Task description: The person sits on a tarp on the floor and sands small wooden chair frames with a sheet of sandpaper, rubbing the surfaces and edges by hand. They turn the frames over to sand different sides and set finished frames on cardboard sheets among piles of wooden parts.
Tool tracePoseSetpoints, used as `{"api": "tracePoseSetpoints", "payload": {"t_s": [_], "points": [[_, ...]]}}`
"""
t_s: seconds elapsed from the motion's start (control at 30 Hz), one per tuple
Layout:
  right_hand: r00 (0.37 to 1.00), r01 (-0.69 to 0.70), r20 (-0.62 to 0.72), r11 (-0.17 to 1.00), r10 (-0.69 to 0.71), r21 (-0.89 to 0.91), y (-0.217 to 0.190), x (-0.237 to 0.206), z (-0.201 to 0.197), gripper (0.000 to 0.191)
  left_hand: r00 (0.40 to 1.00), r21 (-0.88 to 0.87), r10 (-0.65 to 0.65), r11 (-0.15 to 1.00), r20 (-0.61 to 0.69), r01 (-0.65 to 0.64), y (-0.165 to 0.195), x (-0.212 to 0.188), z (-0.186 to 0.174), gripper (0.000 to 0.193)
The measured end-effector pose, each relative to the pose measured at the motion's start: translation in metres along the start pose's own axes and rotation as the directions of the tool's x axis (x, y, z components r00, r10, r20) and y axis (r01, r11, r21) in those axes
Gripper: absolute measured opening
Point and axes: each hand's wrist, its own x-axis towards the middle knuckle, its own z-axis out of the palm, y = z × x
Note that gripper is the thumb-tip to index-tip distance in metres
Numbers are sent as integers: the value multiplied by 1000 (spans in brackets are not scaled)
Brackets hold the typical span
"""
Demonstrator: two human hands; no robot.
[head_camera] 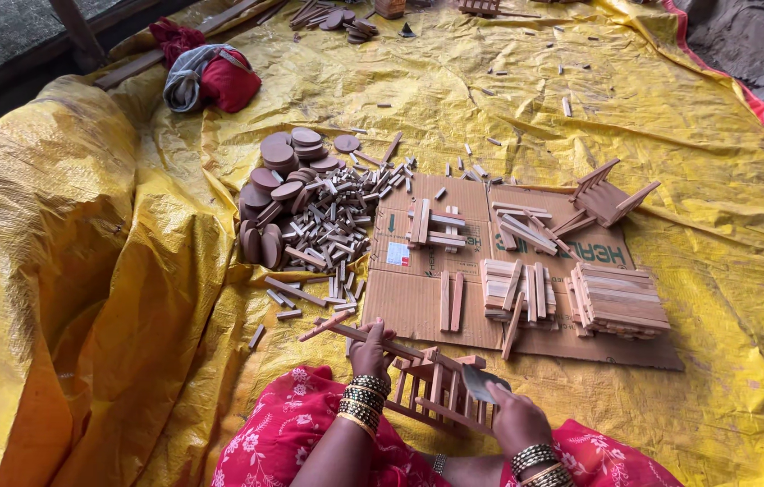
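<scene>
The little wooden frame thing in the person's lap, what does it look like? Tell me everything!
The small wooden slat frame looks like pale, unpainted wood: thin upright slats joined by longer rails, like a tiny crate or chair. It sits tilted over the red floral cloth on the lap. The left hand grips its upper left side by a long stick, and the right hand presses a flat grey tool against its right end.

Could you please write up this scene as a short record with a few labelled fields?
Setting: yellow tarp spread on the ground, flattened cardboard on it
Left hand: steadies a long wooden stick on the frame
Right hand: grips a flat grey tool
Work piece: small wooden slat frame at the lap
Stock: round wooden discs, heap of short sticks, stacked slats
Other: red and grey cloth bundle
</scene>
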Motion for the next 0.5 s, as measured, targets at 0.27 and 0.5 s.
{"api": "tracePoseSetpoints", "payload": {"t_s": [0.27, 0.5], "points": [[854, 357, -457, 919, -247, 169, -25, -22, 6, 52, 998, 7, 23, 1000, 60, -23, 11, -16, -15, 20], [909, 343, -302, 927, -287, 150, -38, -26, 28, 59, 996, -17, 40, 999, 76, -39, 15, -21, -20, 21]]}}
